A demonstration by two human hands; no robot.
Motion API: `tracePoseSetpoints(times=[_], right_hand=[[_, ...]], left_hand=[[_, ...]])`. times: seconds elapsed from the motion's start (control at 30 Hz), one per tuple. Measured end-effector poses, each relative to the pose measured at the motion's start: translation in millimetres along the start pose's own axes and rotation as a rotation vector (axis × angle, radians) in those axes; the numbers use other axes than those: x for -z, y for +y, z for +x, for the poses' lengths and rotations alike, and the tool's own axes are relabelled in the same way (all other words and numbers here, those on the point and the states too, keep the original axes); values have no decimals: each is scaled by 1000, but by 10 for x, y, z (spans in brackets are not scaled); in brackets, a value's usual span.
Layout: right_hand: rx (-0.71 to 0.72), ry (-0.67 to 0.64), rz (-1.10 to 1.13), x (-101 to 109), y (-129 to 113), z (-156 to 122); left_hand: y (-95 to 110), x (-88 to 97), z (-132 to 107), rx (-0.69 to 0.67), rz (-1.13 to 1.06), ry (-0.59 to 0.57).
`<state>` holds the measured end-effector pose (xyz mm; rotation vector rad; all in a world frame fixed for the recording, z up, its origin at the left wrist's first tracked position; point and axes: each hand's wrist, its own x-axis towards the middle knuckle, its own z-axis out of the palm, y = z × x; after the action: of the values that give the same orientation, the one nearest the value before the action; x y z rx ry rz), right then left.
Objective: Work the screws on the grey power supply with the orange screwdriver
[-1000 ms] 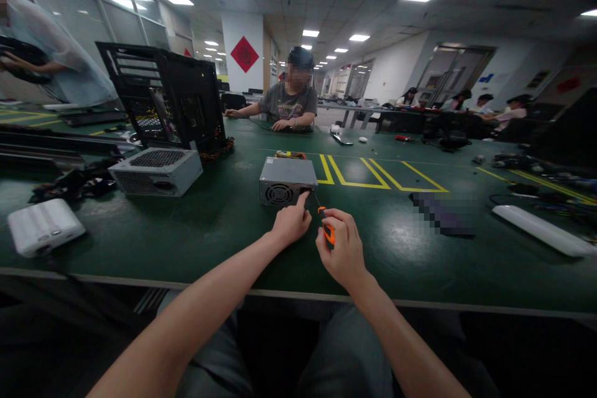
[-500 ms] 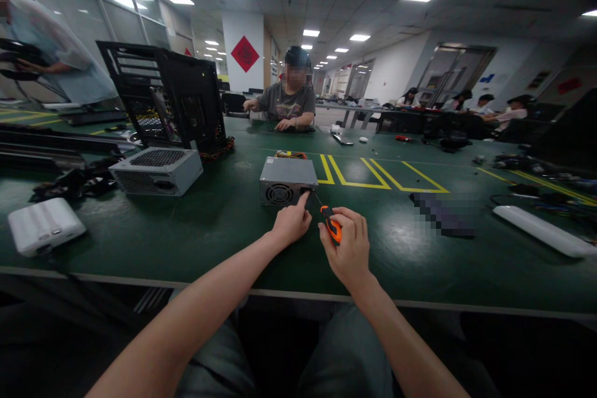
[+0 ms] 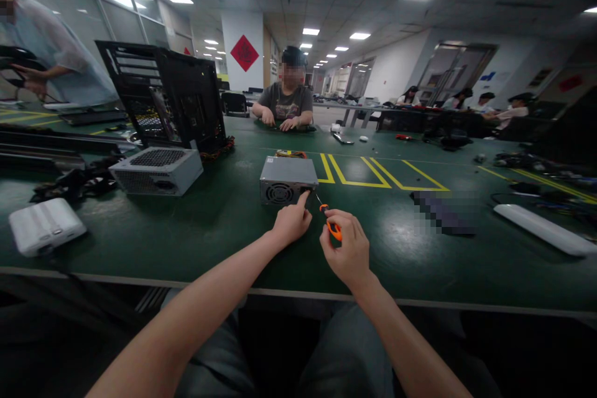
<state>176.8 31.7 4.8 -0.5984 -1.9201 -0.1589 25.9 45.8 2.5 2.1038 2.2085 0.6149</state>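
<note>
A grey computer power supply (image 3: 289, 173) sits on the green table, its round fan grille facing me. My left hand (image 3: 291, 222) rests at its front, the index finger stretched out and touching near the power socket, the other fingers curled. I see nothing held in that hand. In my right hand (image 3: 347, 242), closed around its handle, is an orange and black screwdriver (image 3: 334, 230). Its thin shaft points up and left toward the lower right corner of the power supply; whether the tip touches a screw is too small to tell.
To the left stand a second power supply (image 3: 158, 172) and an open black computer case (image 3: 172, 99). A white power bank (image 3: 46, 226) lies nearer. On the right is a long white object (image 3: 541, 228). Across the table sits a person (image 3: 286, 99); another stands far left.
Between my right fingers, more of the screwdriver's orange collar and handle now shows as my fingers have shifted. My left hand stays put. The person opposite has brought both hands together.
</note>
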Motion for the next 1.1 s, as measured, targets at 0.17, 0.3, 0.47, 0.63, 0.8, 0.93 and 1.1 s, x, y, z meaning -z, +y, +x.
tracePoseSetpoints(times=[0.17, 0.3, 0.47, 0.63, 0.8, 0.93, 1.1], right_hand=[[-46, 7, 13, 14, -4, 11], [-106, 9, 21, 2, 16, -14], [-36, -47, 7, 0, 2, -16], [17, -120, -22, 22, -17, 8], [-33, -55, 20, 11, 1, 3], [-100, -35, 60, 7, 7, -2], [-117, -62, 81, -10, 19, -26]], left_hand=[[-16, -15, 13, 4, -16, 6], [-19, -27, 14, 4, -24, 6], [-9, -7, 6, 7, -15, -2], [10, 21, 6, 24, -16, -28], [0, 0, 6, 9, -11, -13], [-18, -25, 11, -2, -24, -13], [-23, -29, 19, -4, -20, -11]])
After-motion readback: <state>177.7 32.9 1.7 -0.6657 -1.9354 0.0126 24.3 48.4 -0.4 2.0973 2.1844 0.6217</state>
